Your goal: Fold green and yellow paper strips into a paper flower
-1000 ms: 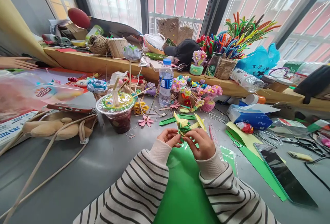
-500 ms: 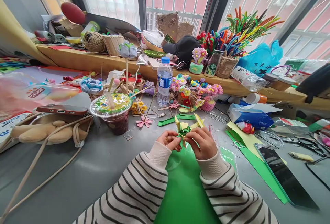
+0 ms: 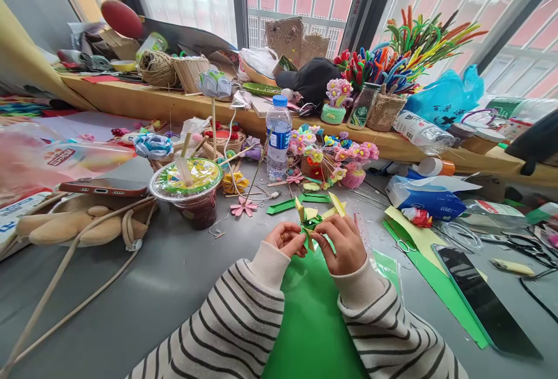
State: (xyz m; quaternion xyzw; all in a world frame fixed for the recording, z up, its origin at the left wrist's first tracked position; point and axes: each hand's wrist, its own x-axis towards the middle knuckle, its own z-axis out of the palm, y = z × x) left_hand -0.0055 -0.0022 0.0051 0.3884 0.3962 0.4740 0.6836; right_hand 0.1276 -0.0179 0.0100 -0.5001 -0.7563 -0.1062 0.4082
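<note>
In the head view, the left hand (image 3: 286, 238) and the right hand (image 3: 344, 243) meet above a large sheet of green paper (image 3: 311, 315) lying on the grey table (image 3: 174, 274). Between them is a small folded flower of yellow and green paper (image 3: 310, 220), raised just off the sheet. The fingers (image 3: 299, 243) of the left hand pinch its lower left part; those of the right hand are pressed on its right side. Both wrists wear striped knitted sleeves (image 3: 244, 309). Just beyond the flower lie green paper strips (image 3: 285, 205). Further left stands a sealed plastic cup with a dark drink (image 3: 188, 190), and behind it a clear water bottle with a blue cap (image 3: 278, 136). A black phone (image 3: 483, 300) lies to the right.
</note>
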